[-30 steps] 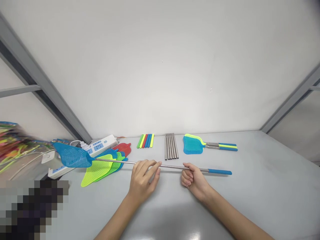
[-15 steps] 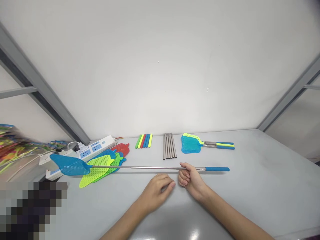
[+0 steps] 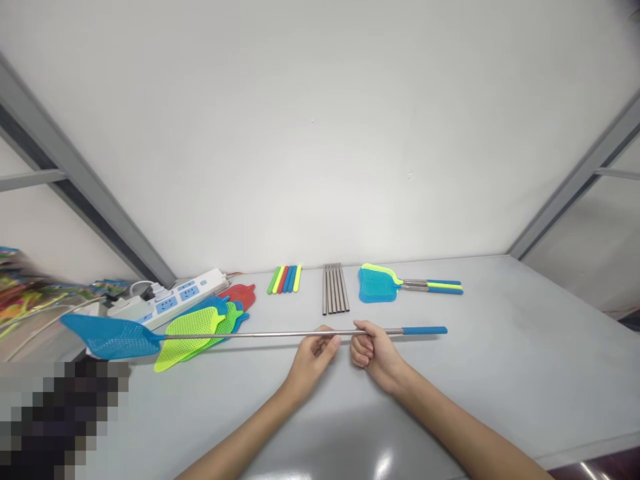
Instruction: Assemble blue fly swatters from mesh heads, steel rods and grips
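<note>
Blue mesh is heading the fly swatter [image 3: 280, 335] that I am holding crosswise, on my side of the metal tubes [image 3: 335, 289]. My right hand [image 3: 377, 357], nearer me and right of the tubes, is gripping its rod beside the blue handle [image 3: 425, 331]; my left hand [image 3: 311, 363], nearer me and slightly left of them, is pinching the rod. Coloured sticks [image 3: 285, 280] are lying left of the tubes, stacked swatters [image 3: 379, 287] right.

White wall [image 3: 310, 147], slanting grey metal posts [image 3: 575, 181] either side, pale grey tabletop [image 3: 525, 340], bright reflections [image 3: 384, 463] near its front
</note>
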`<state>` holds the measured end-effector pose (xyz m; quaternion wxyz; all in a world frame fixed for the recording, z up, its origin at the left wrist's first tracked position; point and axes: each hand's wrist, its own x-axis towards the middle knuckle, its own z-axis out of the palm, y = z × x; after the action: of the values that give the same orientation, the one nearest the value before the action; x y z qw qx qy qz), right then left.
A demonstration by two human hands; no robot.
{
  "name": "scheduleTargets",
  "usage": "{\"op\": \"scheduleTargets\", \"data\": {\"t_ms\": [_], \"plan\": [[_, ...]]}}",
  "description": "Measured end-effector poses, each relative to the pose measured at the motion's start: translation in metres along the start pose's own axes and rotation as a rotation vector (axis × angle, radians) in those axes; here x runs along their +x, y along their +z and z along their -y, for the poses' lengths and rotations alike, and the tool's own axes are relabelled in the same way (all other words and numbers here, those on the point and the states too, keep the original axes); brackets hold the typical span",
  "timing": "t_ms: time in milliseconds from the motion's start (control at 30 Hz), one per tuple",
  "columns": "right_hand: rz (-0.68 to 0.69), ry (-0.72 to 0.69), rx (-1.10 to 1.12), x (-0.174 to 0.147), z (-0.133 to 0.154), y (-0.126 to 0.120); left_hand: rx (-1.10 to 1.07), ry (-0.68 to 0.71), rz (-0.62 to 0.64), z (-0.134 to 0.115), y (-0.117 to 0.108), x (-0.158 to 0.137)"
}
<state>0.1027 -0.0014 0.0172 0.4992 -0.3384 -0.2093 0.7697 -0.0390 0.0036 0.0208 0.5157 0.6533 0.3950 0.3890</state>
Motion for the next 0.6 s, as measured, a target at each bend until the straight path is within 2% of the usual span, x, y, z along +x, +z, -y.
{"op": "scheduleTargets", "data": {"t_ms": [100, 333, 600], "plan": [[-0.003, 0.007, -0.007, 0.000, -0.001, -0.001, -0.101, -0.017, -0.007, -0.001, 0.011, 0.008], [0.002, 0.007, -0.002, 0.005, 0.002, -0.006, -0.151, -0.024, -0.081, 0.009, 0.039, 0.035], [-0.022, 0.006, 0.034, 0.009, 0.011, -0.009, -0.140, -0.042, -0.037, 0.010, 0.038, 0.041]]}}
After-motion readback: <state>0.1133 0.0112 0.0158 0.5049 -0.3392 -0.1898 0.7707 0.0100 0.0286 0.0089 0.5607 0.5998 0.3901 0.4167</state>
